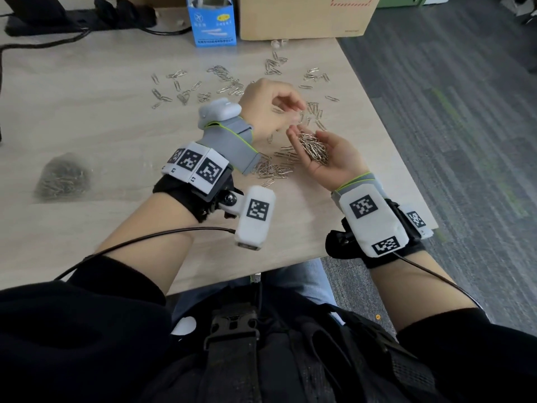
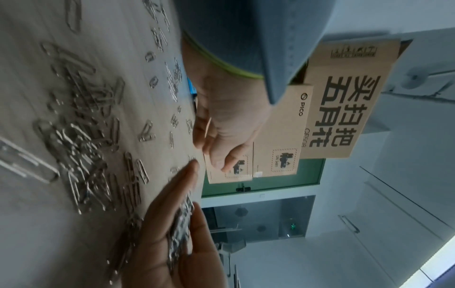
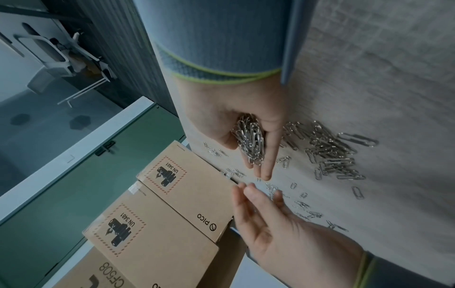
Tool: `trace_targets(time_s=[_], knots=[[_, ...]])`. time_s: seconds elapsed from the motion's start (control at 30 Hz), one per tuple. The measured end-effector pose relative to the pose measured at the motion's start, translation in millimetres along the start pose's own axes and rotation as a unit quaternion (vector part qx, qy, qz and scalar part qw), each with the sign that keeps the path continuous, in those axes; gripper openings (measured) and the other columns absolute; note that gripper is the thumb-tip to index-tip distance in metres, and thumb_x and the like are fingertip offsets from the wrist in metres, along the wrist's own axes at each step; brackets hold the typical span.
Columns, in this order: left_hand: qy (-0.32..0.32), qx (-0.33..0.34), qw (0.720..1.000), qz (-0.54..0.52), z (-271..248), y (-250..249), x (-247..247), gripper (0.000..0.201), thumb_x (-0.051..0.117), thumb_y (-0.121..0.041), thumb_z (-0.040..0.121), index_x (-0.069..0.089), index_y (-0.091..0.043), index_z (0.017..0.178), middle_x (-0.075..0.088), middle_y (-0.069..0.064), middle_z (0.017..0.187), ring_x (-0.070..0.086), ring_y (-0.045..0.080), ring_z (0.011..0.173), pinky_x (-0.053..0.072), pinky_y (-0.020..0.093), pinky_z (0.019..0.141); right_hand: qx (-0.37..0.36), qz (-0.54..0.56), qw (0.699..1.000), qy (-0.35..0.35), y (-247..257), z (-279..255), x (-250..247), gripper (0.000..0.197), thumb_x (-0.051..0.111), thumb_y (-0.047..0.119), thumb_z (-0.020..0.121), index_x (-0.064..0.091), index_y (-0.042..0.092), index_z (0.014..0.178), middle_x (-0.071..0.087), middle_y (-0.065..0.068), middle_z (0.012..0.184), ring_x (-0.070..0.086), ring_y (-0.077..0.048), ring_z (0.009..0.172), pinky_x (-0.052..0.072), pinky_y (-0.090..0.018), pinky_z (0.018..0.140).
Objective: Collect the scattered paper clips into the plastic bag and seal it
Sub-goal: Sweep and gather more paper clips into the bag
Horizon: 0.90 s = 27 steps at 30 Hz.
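My right hand (image 1: pixel 309 136) lies palm up over the table (image 1: pixel 87 117), cupped under a heap of silver paper clips (image 1: pixel 313 148); the fingers are nearly straight. The right wrist view shows the same heap (image 3: pixel 249 136) in the palm. My left hand (image 1: pixel 290 112) hovers just above and behind it, fingers loose and holding nothing, as its straight fingers (image 3: pixel 256 204) also show. A clear plastic bag (image 1: pixel 62 178) with many clips inside lies far left on the table, apart from both hands. A loose pile of clips (image 1: pixel 273 167) lies under the left wrist, and more scattered clips (image 1: pixel 226 80) lie farther back.
A blue carton (image 1: pixel 212 21) and a large cardboard box (image 1: pixel 302 18) stand at the table's back edge. Black cables (image 1: pixel 43 27) run across the back left. The table's right edge (image 1: pixel 386 135) runs close beside my right hand, with grey carpet beyond.
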State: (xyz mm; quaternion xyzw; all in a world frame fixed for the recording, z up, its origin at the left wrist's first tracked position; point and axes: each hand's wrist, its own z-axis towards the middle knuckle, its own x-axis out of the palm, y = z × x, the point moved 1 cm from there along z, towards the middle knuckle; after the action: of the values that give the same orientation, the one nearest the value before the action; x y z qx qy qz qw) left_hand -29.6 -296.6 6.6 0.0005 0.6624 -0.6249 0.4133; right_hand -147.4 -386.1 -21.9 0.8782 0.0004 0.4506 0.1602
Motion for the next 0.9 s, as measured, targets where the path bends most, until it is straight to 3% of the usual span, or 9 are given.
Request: trace_targets(time_s=[0.13,0.23,0.3,0.4,0.53,0.63,0.73,0.8,0.9], knots=[[-0.001,-0.069,0.992,0.107,-12.2,13.7,-14.7,0.053,0.056,-0.042,0.064,0.066,-0.018,0.110,0.064,0.006,0.118,0.053,0.016,0.104,0.038,0.022,0.091,-0.001,0.013,1.000,0.000,1.4,-1.6,0.0,0.036,0.032,0.006,0.098,0.059,-0.017,0.089,0.065,-0.032,0.078,0.063,-0.043,0.075,0.052,-0.046,0.076],[0.077,-0.168,0.956,0.229,-27.1,23.2,-16.9,0.087,0.056,-0.062,0.050,0.052,-0.026,0.128,0.045,0.009,0.135,0.031,0.029,0.129,0.027,0.035,0.105,-0.005,0.012,1.000,-0.004,0.1,-2.0,-2.2,0.035,0.033,0.006,0.098,0.059,-0.017,0.090,0.066,-0.033,0.080,0.066,-0.045,0.069,0.053,-0.044,0.074],[0.114,-0.184,0.939,0.267,-37.2,28.6,-15.7,0.095,0.063,-0.069,0.044,0.049,-0.028,0.129,0.039,0.009,0.134,0.026,0.032,0.129,0.024,0.040,0.107,-0.006,0.004,1.000,-0.006,-3.0,-5.2,-2.2,0.033,0.033,0.006,0.098,0.058,-0.016,0.094,0.066,-0.032,0.080,0.064,-0.043,0.079,0.053,-0.044,0.074],[0.126,-0.154,0.954,0.225,-48.3,32.9,-9.0,0.086,0.080,-0.058,0.052,0.051,-0.026,0.126,0.038,0.007,0.131,0.027,0.028,0.126,0.025,0.034,0.105,-0.009,-0.003,1.000,0.000,-7.5,-10.1,-2.3,0.031,0.033,0.005,0.098,0.057,-0.015,0.095,0.066,-0.032,0.079,0.060,-0.040,0.087,0.053,-0.043,0.075],[0.115,-0.119,0.968,0.188,-56.9,31.5,0.3,0.104,0.061,-0.073,0.025,0.057,-0.024,0.117,0.043,0.006,0.121,0.035,0.022,0.117,0.031,0.027,0.099,-0.018,-0.013,1.000,0.006,-10.2,-17.2,-1.5,0.030,0.033,0.004,0.098,0.057,-0.015,0.095,0.066,-0.031,0.079,0.060,-0.039,0.087,0.050,-0.047,0.084],[0.083,-0.100,0.978,0.165,-58.4,32.3,6.5,0.093,0.067,-0.068,0.028,0.062,-0.020,0.107,0.046,0.004,0.108,0.045,0.017,0.104,0.039,0.026,0.093,-0.025,-0.008,1.000,0.011,-11.7,-21.6,-3.4,0.030,0.033,0.003,0.098,0.057,-0.015,0.095,0.066,-0.031,0.079,0.060,-0.039,0.087,0.049,-0.047,0.085],[0.066,-0.093,0.978,0.173,-56.6,30.1,11.9,0.057,0.085,-0.040,0.054,0.065,-0.014,0.102,0.044,0.000,0.100,0.048,0.013,0.089,0.040,0.025,0.082,-0.031,-0.005,0.999,0.009,-11.9,-25.1,-8.7,0.031,0.033,0.003,0.098,0.057,-0.015,0.093,0.066,-0.030,0.078,0.062,-0.039,0.084,0.054,-0.044,0.077],[0.057,-0.080,0.978,0.182,-55.3,30.1,12.9,0.045,0.083,-0.030,0.063,0.066,-0.012,0.100,0.044,-0.001,0.098,0.048,0.012,0.085,0.035,0.020,0.073,-0.030,-0.006,1.000,0.005,-11.4,-26.3,-11.8,0.031,0.033,0.004,0.098,0.058,-0.014,0.092,0.067,-0.030,0.079,0.064,-0.039,0.079,0.054,-0.043,0.075],[0.057,-0.068,0.977,0.195,-53.6,28.3,13.1,0.037,0.079,-0.028,0.067,0.067,-0.011,0.097,0.046,0.000,0.094,0.049,0.013,0.082,0.039,0.026,0.075,-0.032,-0.002,0.999,0.004,-10.0,-27.3,-15.0,0.031,0.033,0.004,0.098,0.057,-0.015,0.094,0.067,-0.030,0.080,0.063,-0.039,0.083,0.054,-0.042,0.075]])
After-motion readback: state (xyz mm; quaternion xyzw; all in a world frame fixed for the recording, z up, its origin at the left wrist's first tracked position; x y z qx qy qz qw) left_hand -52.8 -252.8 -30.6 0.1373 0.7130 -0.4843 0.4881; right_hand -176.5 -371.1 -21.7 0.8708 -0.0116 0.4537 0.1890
